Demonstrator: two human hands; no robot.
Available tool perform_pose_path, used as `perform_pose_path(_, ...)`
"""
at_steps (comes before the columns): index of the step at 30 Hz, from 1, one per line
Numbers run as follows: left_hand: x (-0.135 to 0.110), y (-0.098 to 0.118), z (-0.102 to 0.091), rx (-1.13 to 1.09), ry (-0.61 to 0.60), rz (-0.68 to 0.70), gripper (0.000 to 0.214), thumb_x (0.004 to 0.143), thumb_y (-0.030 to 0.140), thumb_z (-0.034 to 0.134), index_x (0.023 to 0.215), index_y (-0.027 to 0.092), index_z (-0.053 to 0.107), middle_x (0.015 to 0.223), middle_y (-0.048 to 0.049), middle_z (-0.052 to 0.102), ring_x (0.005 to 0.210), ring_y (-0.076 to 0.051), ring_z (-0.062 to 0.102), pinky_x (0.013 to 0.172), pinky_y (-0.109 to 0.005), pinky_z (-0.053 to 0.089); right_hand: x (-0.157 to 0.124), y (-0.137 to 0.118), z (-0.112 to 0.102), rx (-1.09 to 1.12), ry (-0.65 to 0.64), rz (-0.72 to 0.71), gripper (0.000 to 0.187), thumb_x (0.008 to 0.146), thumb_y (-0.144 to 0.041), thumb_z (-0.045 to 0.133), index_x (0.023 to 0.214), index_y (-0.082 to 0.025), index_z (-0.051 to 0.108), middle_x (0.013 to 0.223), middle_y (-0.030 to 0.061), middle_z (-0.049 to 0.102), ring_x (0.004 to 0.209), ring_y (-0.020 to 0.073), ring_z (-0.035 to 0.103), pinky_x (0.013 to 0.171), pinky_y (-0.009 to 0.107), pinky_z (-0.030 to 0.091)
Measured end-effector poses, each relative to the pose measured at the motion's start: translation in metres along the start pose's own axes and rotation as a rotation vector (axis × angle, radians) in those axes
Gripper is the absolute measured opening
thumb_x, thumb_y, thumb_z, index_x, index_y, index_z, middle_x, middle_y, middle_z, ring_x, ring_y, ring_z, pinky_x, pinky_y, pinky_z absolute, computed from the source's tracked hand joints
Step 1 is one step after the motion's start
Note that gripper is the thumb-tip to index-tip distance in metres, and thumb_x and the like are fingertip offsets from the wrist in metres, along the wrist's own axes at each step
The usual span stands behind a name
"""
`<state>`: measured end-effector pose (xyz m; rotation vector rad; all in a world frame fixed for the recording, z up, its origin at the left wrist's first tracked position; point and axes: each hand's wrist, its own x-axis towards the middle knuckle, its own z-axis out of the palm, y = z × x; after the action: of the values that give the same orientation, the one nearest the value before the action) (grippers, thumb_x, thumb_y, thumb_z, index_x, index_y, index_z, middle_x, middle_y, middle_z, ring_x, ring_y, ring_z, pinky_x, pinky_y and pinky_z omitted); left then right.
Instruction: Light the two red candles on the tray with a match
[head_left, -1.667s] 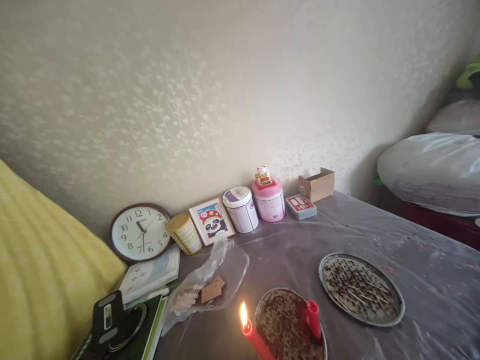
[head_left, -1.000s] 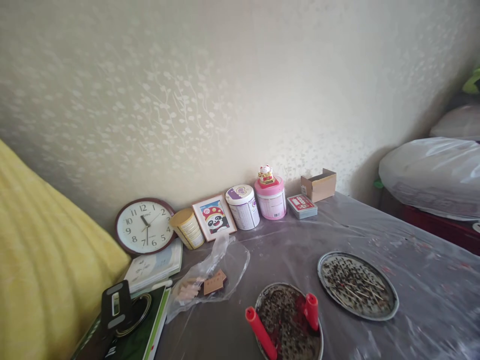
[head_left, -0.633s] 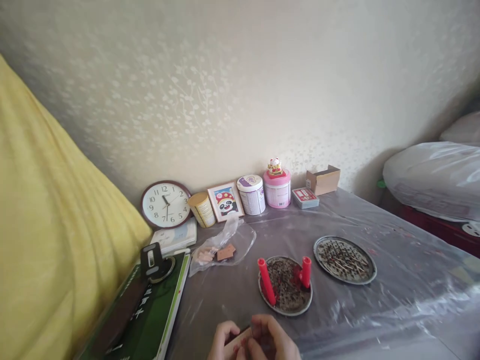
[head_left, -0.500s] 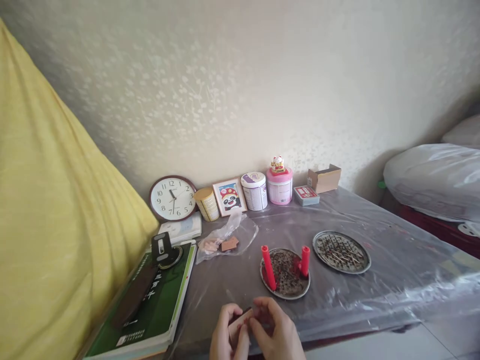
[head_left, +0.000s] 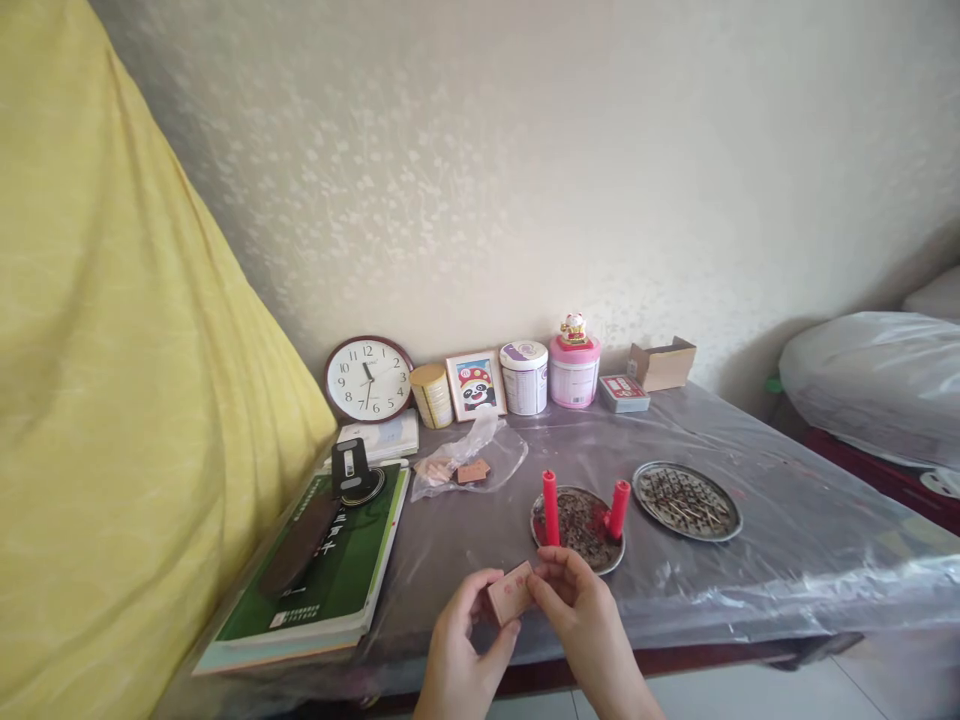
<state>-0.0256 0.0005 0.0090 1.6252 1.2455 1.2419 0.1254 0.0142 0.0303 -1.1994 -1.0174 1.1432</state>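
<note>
A small pinkish matchbox (head_left: 510,594) with red print is held up at the table's front edge. My left hand (head_left: 463,640) grips it between thumb and fingers at its left and lower sides. At its right end, the thumb and fingers of my right hand (head_left: 585,610) pinch the box's edge; whether a match is between them is too small to tell. Just beyond stands a round metal plate (head_left: 581,560) with dark residue and two red candles, a left candle (head_left: 550,507) and a right candle (head_left: 619,508). No flame shows on either.
To the right lies a second metal plate (head_left: 639,490) strewn with burnt matchsticks. A clear plastic bag (head_left: 514,450) holds more small boxes. Green books (head_left: 330,560) bear a black phone stand (head_left: 349,468). Along the wall stand a clock (head_left: 367,400), several cans and a panda picture (head_left: 477,388).
Both hands have risen farther into view with the matchbox, whose printed face now shows more fully. My right fingers have straightened somewhat. The camera view has shifted slightly left.
</note>
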Motion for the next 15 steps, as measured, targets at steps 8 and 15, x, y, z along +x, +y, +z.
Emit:
perform_pose_path(8, -0.001, 0.006, -0.001, 0.183, 0.015, 0.054, 0.036, 0.071, 0.014, 0.063, 0.107, 0.021, 0.061, 0.106, -0.0102, 0.071, 0.096, -0.026, 0.067, 0.085, -0.039, 0.053, -0.009, -0.018, -0.007, -0.389, -0.089, -0.101, 0.022, 0.083, -0.029, 0.052, 0.101, -0.018, 0.056, 0.079, 0.0032, 0.07, 0.074, 0.0195, 0.069, 0.07, 0.029, 0.052)
perform_pose_path(15, -0.003, 0.012, -0.001, 0.179, -0.023, 0.018, 0.037, 0.07, 0.013, 0.063, 0.107, 0.021, 0.062, 0.106, -0.0093, 0.071, 0.096, -0.026, 0.066, 0.086, -0.038, 0.052, -0.006, -0.01, -0.011, -0.488, -0.104, -0.093, 0.02, 0.085, -0.031, 0.051, 0.099, -0.018, 0.056, 0.077, 0.0029, 0.069, 0.071, 0.0194, 0.068, 0.068, 0.029, 0.051)
